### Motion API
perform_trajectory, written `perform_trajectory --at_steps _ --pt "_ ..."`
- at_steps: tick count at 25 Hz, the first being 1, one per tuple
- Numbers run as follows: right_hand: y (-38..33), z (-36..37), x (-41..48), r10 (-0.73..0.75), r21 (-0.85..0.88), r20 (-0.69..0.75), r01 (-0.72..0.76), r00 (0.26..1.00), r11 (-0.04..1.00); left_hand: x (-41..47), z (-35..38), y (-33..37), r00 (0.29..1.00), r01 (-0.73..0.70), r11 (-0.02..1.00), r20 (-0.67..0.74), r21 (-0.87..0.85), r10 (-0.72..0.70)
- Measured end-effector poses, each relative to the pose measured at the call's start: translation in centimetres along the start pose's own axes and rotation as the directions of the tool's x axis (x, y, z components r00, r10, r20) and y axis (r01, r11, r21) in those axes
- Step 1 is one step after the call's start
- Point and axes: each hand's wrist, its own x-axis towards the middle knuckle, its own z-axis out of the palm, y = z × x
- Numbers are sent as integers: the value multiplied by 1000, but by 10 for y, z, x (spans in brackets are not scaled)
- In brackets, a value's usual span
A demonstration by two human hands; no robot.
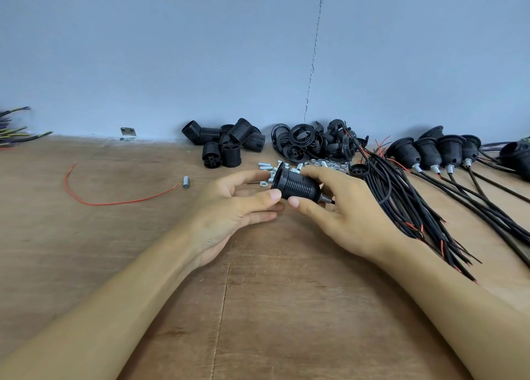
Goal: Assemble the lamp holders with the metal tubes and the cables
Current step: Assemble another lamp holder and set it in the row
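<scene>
Fingers (265, 197) of the left hand (229, 207) and right hand (344, 216) are gripping one lamp holder (298, 186). Finished holders (427, 153) are lying nearby; many loose shells (229, 145) are waiting.

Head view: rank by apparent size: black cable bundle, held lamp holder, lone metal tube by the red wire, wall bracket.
1. black cable bundle
2. lamp holder, though it is nearest the camera
3. metal tube and wall bracket look alike; the bracket lies farther back, so no ranking.
</scene>
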Motion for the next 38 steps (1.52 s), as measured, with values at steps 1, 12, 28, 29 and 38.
perform_trajectory --at_steps 1,12,28,29,38 --pt "0 0 0 -7 -15 11 7 1000 1000 0 0 0 1000 15 1000 18 -12 -15" --pt "-4 1 0 -35 -211 110 58 993 976 0 6 2 996 -91 996 -6 -22 91" --pt "-4 0 1 28 1 7 -28 1000 1000 5 7 -6 993 -53 996 -102 74 60" --pt "-4 1 2 6 -28 30 -5 1000 1000 5 7 -6 992 -60 996 -104 63 66" --pt "-6 0 1 -41 -188 59 52 997 981 1 11 3 989 -145 988 -5 51 145"
